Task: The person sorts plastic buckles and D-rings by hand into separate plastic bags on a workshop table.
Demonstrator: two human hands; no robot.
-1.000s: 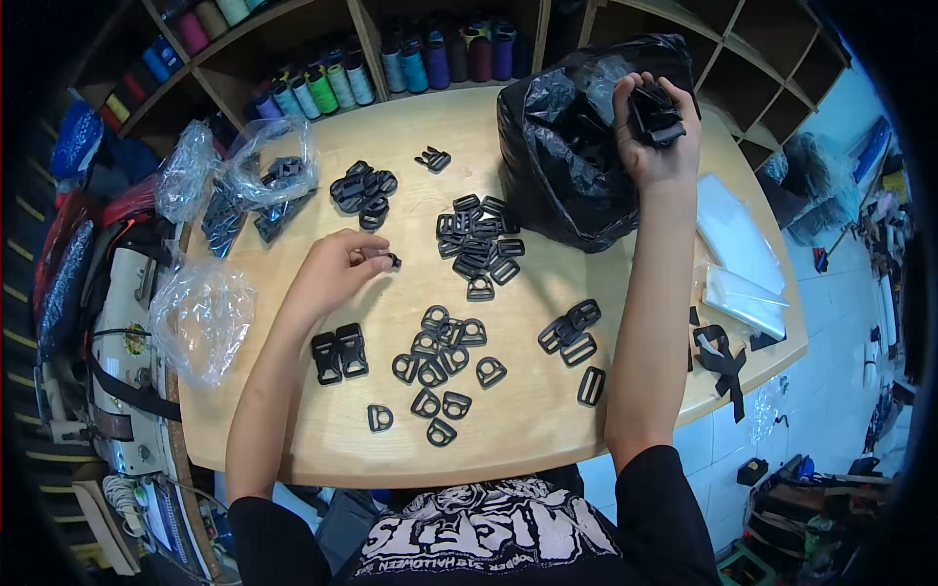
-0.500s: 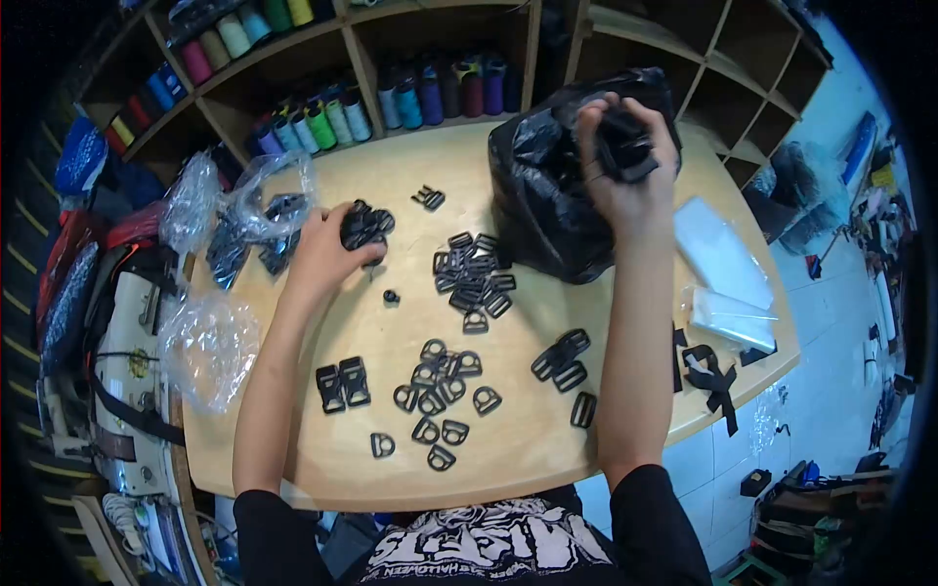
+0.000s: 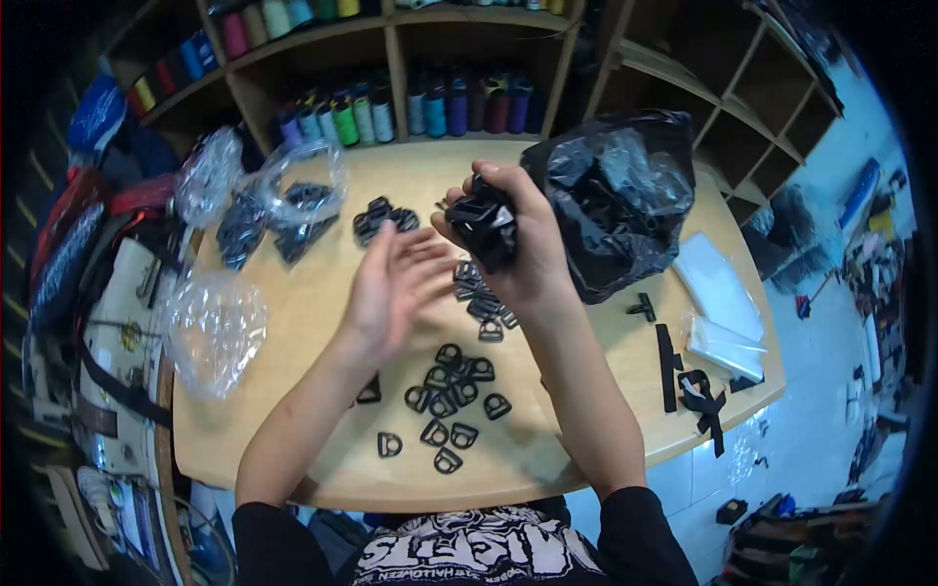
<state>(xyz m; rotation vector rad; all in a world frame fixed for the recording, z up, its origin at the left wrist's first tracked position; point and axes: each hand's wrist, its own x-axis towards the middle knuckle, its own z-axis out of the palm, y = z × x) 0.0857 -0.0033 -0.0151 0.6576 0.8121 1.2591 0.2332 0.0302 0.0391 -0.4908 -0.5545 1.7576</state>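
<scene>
My right hand [image 3: 532, 239] is closed around a bunch of black plastic pieces [image 3: 486, 223], just left of an open black plastic bag [image 3: 625, 200]. Fingers apart and slightly blurred, my left hand [image 3: 396, 288] holds nothing and hovers between a small heap of black parts [image 3: 383, 221] and my right hand. Black slider buckles [image 3: 474, 293] lie partly hidden behind the two hands. Nearer to me is a loose group of black D-shaped rings [image 3: 449, 389]. A black buckle [image 3: 369, 391] shows only in part beside my left forearm.
Clear plastic bags [image 3: 215, 327] lie at the table's left, some with dark contents. Flat clear packets [image 3: 723, 308] and black straps [image 3: 667, 366] rest at the right. Shelves with thread spools [image 3: 366, 117] stand behind the table [image 3: 322, 469].
My right hand has moved left from over the black bag with black pieces in it. My left hand has let go of the dark heap, opened and moved right. A small black piece now shows right of my right forearm.
</scene>
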